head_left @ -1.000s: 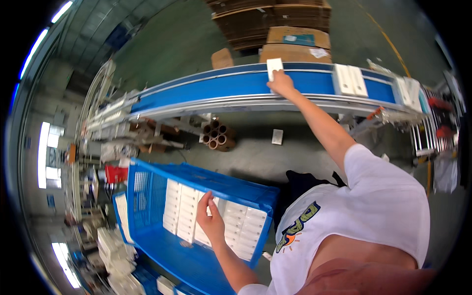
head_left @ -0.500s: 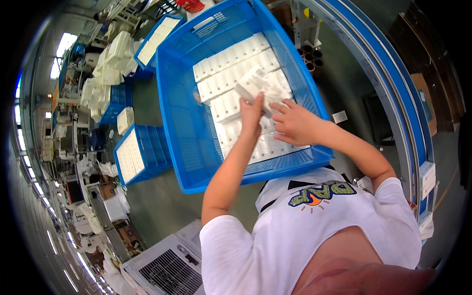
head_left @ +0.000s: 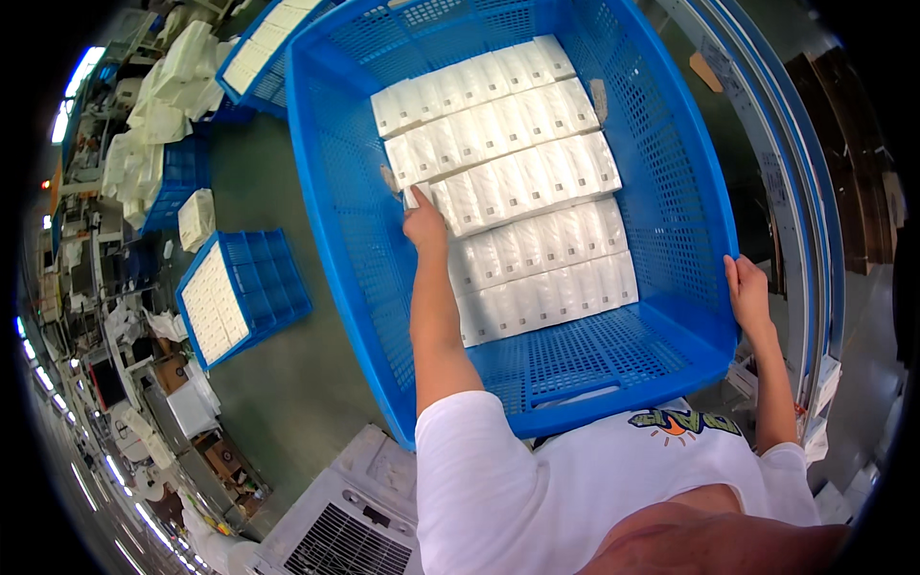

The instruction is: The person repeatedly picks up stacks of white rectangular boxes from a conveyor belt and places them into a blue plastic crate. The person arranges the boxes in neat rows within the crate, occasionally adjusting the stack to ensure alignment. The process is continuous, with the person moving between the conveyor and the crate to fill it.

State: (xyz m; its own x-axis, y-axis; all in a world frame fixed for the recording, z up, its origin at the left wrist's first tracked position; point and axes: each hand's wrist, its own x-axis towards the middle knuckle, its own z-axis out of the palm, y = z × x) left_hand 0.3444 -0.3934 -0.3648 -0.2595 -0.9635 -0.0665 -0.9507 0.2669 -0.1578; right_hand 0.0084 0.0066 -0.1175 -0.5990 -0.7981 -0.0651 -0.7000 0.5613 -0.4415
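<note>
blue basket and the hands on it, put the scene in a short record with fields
basket: big blue basket, mesh sides
contents: white packs in five rows
left hand: inside the basket at the middle row's left end, touching a pack; grip unclear
right hand: at the basket's right rim
left of basket: smaller blue crate holding white packs
bottom of view: pale casing with a dark grille

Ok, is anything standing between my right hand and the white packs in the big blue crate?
Yes: the crate's right wall. Your right hand is at its rim, with the white packs inside. Your left hand is at the middle row's left end, nothing visible in its way.
</note>
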